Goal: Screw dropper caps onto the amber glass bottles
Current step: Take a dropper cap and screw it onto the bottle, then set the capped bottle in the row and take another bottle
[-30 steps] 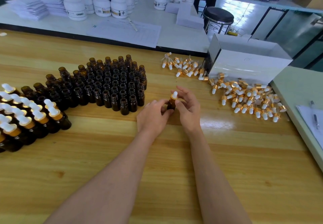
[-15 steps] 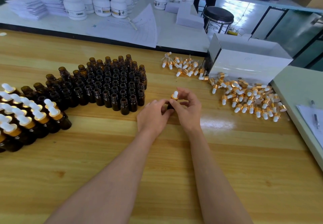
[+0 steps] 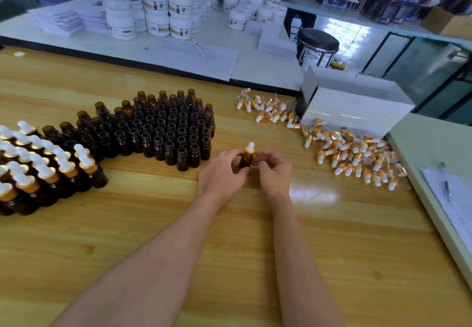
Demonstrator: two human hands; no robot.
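Bottle (image 3: 244, 163) is upright between our hands, mid tabletop (image 3: 332, 237): our left hand (image 3: 221, 176) grips its body, our right hand (image 3: 272, 172) pinches the dropper cap (image 3: 249, 149) on top, open bottles (image 3: 173, 132) just behind.

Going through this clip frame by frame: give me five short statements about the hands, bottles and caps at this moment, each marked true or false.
1. The left hand holds an amber bottle upright. True.
2. That bottle's neck is bare. False: a dropper cap with a white bulb sits on it, and the right hand has its fingers curled at the gold collar.
3. The loose caps lie to the right of the hands, beside the white box. True.
4. Finished bottles stand beside the white box. False: the capped bottles stand at the far left.
5. The uncapped bottles stand grouped beyond the left hand. True.
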